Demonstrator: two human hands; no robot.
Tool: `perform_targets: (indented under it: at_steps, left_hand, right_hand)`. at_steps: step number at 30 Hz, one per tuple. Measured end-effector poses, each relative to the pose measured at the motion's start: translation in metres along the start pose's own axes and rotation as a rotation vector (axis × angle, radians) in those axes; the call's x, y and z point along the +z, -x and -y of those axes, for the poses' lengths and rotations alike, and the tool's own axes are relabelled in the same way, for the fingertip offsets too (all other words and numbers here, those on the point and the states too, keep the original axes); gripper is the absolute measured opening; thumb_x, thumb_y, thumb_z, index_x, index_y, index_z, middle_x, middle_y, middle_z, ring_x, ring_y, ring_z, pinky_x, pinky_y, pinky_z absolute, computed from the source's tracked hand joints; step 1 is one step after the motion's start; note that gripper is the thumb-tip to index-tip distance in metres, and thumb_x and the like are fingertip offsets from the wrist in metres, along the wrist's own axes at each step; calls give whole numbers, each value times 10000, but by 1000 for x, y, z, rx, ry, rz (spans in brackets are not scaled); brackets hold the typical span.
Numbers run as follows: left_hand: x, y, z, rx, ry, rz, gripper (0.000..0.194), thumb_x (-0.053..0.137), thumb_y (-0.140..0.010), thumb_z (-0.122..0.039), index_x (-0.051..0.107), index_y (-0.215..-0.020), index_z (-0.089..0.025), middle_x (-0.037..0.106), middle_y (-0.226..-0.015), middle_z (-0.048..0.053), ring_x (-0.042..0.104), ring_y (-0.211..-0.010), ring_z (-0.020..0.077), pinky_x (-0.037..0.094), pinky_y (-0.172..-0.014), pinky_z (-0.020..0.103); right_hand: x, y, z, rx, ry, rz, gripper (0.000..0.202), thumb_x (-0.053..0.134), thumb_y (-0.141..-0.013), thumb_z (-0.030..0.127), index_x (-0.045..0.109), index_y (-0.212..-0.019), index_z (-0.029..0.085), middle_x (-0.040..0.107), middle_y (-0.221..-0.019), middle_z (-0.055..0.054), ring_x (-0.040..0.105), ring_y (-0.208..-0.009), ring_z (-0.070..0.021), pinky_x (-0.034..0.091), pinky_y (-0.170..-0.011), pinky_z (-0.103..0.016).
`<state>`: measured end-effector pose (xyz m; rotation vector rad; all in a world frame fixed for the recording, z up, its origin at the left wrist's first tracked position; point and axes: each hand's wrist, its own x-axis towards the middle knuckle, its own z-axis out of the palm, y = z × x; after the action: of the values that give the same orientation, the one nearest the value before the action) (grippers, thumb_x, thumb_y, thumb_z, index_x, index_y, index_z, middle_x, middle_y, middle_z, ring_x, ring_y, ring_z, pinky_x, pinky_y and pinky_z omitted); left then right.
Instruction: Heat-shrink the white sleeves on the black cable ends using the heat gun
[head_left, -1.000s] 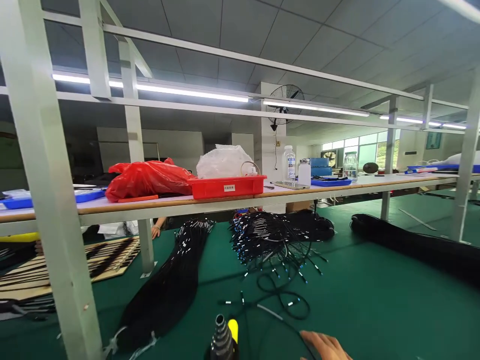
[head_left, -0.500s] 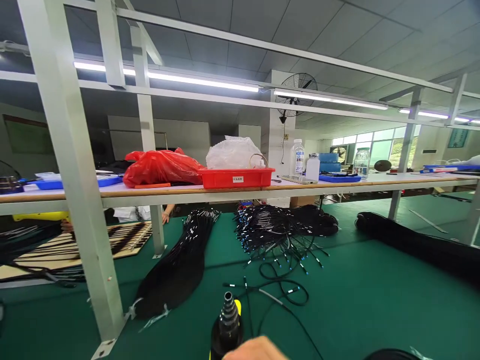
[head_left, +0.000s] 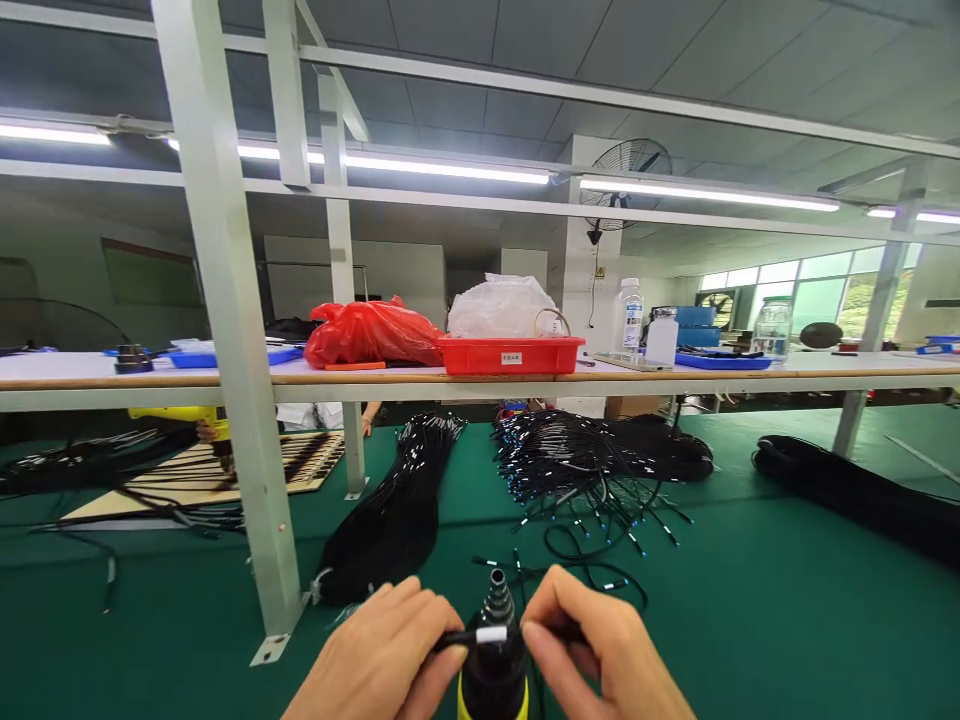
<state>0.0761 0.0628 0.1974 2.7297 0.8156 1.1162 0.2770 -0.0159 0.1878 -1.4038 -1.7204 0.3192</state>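
Black cable [head_left: 457,638] with a short white band is what we hold, stretched level at twelve o'clock, close in front of us. Our left hand [head_left: 390,645] comes in from seven o'clock, thumb and fingers closed on it to the left of the band. Our right hand [head_left: 600,640], from five o'clock, has thumb and forefinger pinched together on it just past the band's other side; we cannot see how the remaining fingers are curled.

Directly behind the cable stands a black-and-yellow tool [head_left: 491,690] with a stepped, shiny metal nozzle [head_left: 497,598] pointing up between our hands. Past it, a few loose thin black cables [head_left: 559,548] lie looped on the green tabletop [head_left: 720,620] toward one o'clock.

Farther out, we have a long tied bundle of black cables [head_left: 390,520] at eleven o'clock, a tangled blue-tipped cable heap [head_left: 551,455] between twelve and one, and a thick black cable bundle [head_left: 847,490] at two. Above the tabletop, on a raised white shelf [head_left: 420,386], a rectangular red plastic tray [head_left: 480,358] sits at twelve o'clock, beside a crumpled red plastic bag [head_left: 367,335].
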Motion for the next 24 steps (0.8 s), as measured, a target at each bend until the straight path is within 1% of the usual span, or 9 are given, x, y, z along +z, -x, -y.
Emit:
perform_targets:
  at_steps: [2,4,5,8,11,14,17,21,24]
  left_hand:
    - [-3,-3,-3,-19,-29,10,390,411,-937,-541,647,-760,-285,641,-660,-24,609,-615,146,537,-705,209]
    - [-3,-3,-6,-71,-57,35,371,389,-962,-492,615,-783,-259,615,-692,-20,580,-644,146,515,-739,230]
    - [-2,-4,-6,-102,-62,57,362,385,-968,-478,592,-781,-247,601,-703,-19,566,-655,146,503,-730,234]
    - [3,-8,-6,-191,-25,159,377,381,-969,-481,507,-723,-224,554,-698,-24,526,-644,136,451,-635,225]
    - [7,-14,-5,-302,82,225,426,299,-987,-491,472,-708,-220,533,-710,-26,518,-667,132,420,-634,225]
    - [10,-17,-3,-385,196,235,443,247,-994,-492,480,-731,-223,537,-735,-24,519,-719,136,415,-687,228]
    - [14,-17,-2,-432,248,241,424,266,-989,-497,462,-730,-225,513,-727,-35,480,-702,136,393,-665,230]
    - [16,-18,-1,-444,295,246,415,297,-979,-499,421,-698,-220,458,-704,-46,425,-675,134,351,-613,229]
    - [15,-20,-2,-449,322,241,407,321,-976,-487,445,-702,-213,425,-685,-54,388,-652,127,318,-581,228]
  right_hand:
    - [-8,-6,3,49,-26,14,206,461,-896,303,479,-714,209,553,-658,17,492,-588,-115,364,-505,-187]
    - [-10,-10,4,98,-45,8,228,455,-894,334,465,-704,209,529,-662,16,470,-592,-120,369,-519,-199]
    - [-9,-12,4,115,-47,2,231,459,-889,342,461,-699,210,519,-659,19,459,-590,-121,372,-526,-206]
    - [-4,-17,0,156,-32,-31,227,487,-870,343,452,-687,214,488,-638,32,429,-581,-124,377,-544,-220]
    - [-1,-22,-7,189,-18,-60,215,512,-855,331,450,-684,216,472,-629,39,421,-580,-125,372,-549,-226]
    - [-1,-26,-11,210,-2,-67,215,515,-853,332,455,-681,219,461,-625,43,420,-582,-127,358,-545,-229]
    - [-1,-28,-12,221,18,-63,216,520,-854,337,463,-682,219,453,-612,49,410,-570,-124,341,-536,-232]
    - [-2,-29,-13,210,41,-72,203,530,-848,320,475,-681,217,473,-617,46,425,-577,-126,328,-534,-235]
    - [-2,-29,-13,226,52,-73,200,532,-836,315,477,-670,218,476,-604,44,427,-580,-131,323,-535,-241]
